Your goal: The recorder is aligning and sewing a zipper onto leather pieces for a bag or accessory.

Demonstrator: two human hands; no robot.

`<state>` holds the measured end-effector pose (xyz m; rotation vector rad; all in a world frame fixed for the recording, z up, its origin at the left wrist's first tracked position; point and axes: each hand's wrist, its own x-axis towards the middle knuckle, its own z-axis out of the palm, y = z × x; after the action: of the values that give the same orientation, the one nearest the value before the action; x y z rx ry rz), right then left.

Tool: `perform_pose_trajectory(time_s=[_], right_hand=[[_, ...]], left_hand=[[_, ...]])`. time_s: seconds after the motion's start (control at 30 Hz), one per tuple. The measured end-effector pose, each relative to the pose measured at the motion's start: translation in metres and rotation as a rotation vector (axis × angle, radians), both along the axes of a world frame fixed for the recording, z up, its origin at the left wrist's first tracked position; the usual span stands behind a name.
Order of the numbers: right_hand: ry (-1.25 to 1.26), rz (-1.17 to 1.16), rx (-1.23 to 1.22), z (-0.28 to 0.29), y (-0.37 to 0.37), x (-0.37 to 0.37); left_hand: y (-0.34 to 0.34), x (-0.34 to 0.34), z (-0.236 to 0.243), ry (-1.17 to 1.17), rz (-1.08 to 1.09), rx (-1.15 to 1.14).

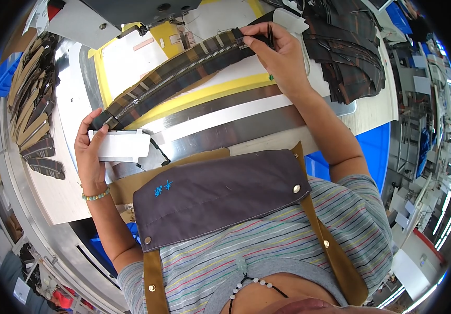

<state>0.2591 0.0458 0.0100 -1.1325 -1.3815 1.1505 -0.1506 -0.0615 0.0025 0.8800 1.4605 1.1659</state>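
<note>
A plaid fabric strip with a metal zipper [186,68] is stretched at a slant between my two hands. My left hand [90,154] pinches its lower left end, thumb on top. Beside that thumb, a white backing piece [123,146] with dark fabric edges hangs toward my apron. The upper right end of the strip is pinched by my right hand [280,55]. Dark pointed tweezers or snips [270,35] stick up at the right hand's fingers; how they are held is partly hidden. The zipper slider [136,100] sits nearer the left end.
A grey sewing machine head [147,11] overhangs the back of the table. Yellow tape [183,100] borders a white work area beside a metal strip [220,119]. Plaid pieces [348,52] are piled at right, tan and dark pieces [34,104] at left. Blue bins [374,152] stand below.
</note>
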Motion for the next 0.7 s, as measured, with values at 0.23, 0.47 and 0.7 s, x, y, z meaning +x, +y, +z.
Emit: perform_pose_trajectory(time_s=[0.23, 0.47, 0.7], right_hand=[[0.010, -0.003, -0.010, 0.0006, -0.0009, -0.0005], [-0.009, 0.004, -0.033, 0.0011, -0.0016, 0.0006], [0.031, 0.023, 0.028, -0.0016, 0.0006, 0.0004]], left_hand=[[0.0000, 0.0007, -0.0001, 0.015, 0.013, 0.013], [-0.0009, -0.0008, -0.0012, -0.007, 0.004, 0.012], [-0.0009, -0.0005, -0.0007, 0.004, 0.002, 0.011]])
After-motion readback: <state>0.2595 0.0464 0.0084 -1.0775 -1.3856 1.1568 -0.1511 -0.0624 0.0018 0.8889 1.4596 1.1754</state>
